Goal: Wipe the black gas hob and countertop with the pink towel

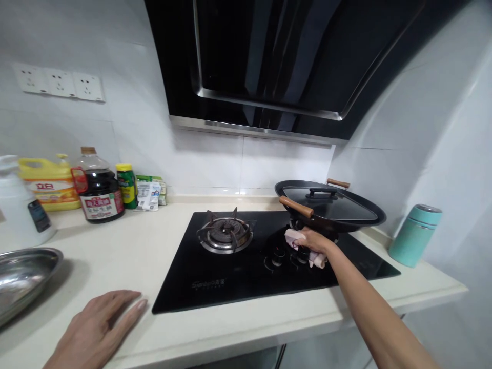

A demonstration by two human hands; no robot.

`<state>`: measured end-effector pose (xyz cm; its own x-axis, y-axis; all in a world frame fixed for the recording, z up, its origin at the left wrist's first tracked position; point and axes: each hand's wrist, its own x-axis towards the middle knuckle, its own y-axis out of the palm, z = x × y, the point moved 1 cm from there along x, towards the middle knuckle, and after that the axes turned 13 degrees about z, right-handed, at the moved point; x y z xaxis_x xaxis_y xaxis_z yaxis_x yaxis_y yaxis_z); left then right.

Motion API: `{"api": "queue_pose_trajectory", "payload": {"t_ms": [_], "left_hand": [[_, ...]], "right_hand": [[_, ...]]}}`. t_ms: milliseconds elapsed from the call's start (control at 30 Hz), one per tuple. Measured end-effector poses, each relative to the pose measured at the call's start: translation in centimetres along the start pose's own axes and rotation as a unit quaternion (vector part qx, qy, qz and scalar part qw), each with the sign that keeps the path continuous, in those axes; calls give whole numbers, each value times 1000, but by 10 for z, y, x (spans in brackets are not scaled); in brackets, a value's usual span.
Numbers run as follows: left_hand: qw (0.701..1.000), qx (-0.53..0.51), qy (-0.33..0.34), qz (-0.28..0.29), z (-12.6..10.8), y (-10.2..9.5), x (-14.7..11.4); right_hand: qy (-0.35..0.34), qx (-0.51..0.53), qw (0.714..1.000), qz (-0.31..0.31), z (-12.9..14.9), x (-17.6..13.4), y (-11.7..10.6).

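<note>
My right hand (315,241) is closed around a pale pinkish cloth (295,237) and presses it on the black glass gas stove (226,277), beside the control knobs (277,255). Just above that hand, a black wok (346,223) with wooden handles (296,206) and a glass lid (321,197) sits over the right burner, which it mostly hides. On the left, my left hand (100,323) rests on the pale countertop (161,338) near the stove's front left corner. Its fingers are loosely bent and apart, holding nothing. The left burner (225,231) is bare.
A steel basin (26,277) and a white pump bottle (21,205) stand at far left. Behind are a yellow detergent jug (54,184), a soy sauce bottle (100,189), a green container (126,185) and packets (149,195). A teal flask (415,236) stands right; a range hood (261,61) overhangs.
</note>
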<state>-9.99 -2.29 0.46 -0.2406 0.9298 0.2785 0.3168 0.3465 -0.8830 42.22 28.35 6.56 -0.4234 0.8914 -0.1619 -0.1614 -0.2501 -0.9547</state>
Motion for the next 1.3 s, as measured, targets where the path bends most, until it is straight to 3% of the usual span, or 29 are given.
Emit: {"api": "queue_pose_trajectory", "payload": {"t_ms": [200, 400, 600, 733, 933, 1133, 1300], "left_hand": [[1000, -7, 2, 14, 9, 6, 0], [1000, -3, 2, 25, 1, 0, -2], [1000, -16, -3, 18, -4, -2, -4], [1000, -17, -2, 9, -7, -3, -8], [1000, -27, 6, -2, -13, -4, -11], [999, -46, 12, 6, -20, -5, -16], [998, -60, 15, 2, -23, -6, -17]], "right_hand": [[22, -24, 999, 26, 25, 11, -9], [27, -64, 997, 33, 49, 30, -5], [-65, -73, 994, 55, 101, 54, 1], [-83, -86, 989, 88, 127, 63, -4], [-125, -72, 978, 152, 139, 35, 0], [-199, -90, 961, 166, 168, -4, 10], [-361, -45, 920, 147, 206, -39, 41]]}}
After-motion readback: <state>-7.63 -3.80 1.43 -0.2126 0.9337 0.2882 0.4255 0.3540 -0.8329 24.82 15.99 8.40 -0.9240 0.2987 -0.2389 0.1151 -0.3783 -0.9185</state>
